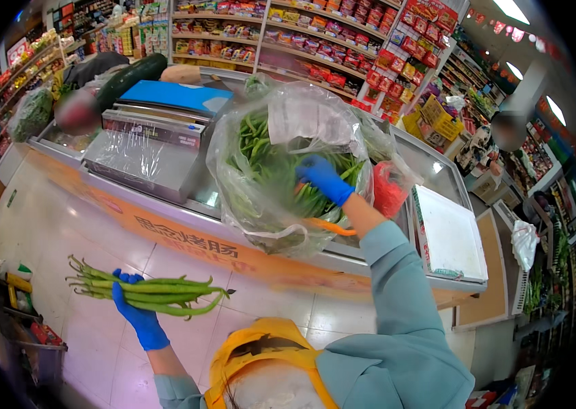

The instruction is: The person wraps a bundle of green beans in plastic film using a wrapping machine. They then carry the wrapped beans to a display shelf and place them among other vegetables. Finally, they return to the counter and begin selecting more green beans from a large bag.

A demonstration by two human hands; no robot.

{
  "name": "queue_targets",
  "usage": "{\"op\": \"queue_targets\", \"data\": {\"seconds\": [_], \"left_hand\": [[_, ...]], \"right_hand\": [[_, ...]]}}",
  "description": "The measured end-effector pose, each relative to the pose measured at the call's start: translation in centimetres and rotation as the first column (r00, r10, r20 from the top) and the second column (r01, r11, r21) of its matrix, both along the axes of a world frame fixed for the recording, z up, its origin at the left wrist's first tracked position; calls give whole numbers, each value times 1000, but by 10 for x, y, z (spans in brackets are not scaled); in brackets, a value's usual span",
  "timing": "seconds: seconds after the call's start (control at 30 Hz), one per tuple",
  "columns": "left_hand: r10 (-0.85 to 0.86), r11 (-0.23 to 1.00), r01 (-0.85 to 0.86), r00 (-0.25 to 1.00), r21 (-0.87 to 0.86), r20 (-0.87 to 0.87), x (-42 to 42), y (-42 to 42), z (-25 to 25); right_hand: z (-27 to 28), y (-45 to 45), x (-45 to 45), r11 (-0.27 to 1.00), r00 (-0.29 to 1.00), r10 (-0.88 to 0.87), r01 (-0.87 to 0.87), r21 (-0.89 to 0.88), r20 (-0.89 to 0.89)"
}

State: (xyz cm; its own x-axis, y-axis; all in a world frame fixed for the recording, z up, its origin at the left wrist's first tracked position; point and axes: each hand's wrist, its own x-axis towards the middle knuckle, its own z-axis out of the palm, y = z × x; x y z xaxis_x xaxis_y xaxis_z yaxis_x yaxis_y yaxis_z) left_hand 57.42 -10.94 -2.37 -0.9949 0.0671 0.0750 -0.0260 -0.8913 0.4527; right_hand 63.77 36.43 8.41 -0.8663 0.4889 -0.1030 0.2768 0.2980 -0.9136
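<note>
My left hand (137, 312), in a blue glove, grips a bunch of long green beans (175, 294) above the floor. The beans lie side by side, their thin stem ends pointing left. A large clear plastic bag (237, 209) stands on the freezer with its mouth wide and many green beans (255, 135) inside. Into it reaches my right hand (321, 176), also blue-gloved, its fingers down among the beans. Those fingertips are partly hidden, so I cannot tell whether they hold any. A crumpled whitish sheet (313, 120) lies at the bag's far side, and an orange strip (331, 226) hangs near its front rim.
On the chest freezer (206, 197), a film wrapping machine (145, 153) with a blue box (175, 96) on top stands left of the bag. A winter melon (132, 76) lies behind it. To the right are a red bag (389, 189) and a white foam lid (449, 232). Another person (477, 148) stands far right.
</note>
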Motion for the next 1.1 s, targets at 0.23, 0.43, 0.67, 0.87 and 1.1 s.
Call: {"op": "queue_targets", "data": {"seconds": [0.23,0.43,0.67,0.87,1.1], "left_hand": [[-278,945,284,959,159,-63,-74,50,10],[-442,896,445,894,-19,78,-113,103,7],[-517,836,507,856,-212,7,-178,141,60],[-606,737,608,788,-294,109,-212,172,67],[-712,620,755,656,-214,251,-254,190,84]], "right_hand": [[-70,-31,-29,768,970,-243,210,605,-28],[-30,-11,-10,749,950,-238,311,585,-201],[18,-3,-26,-22,758,233,-623,782,610],[92,33,-72,233,911,162,-409,882,379],[110,-136,-173,790,989,-55,-42,612,139]]}}
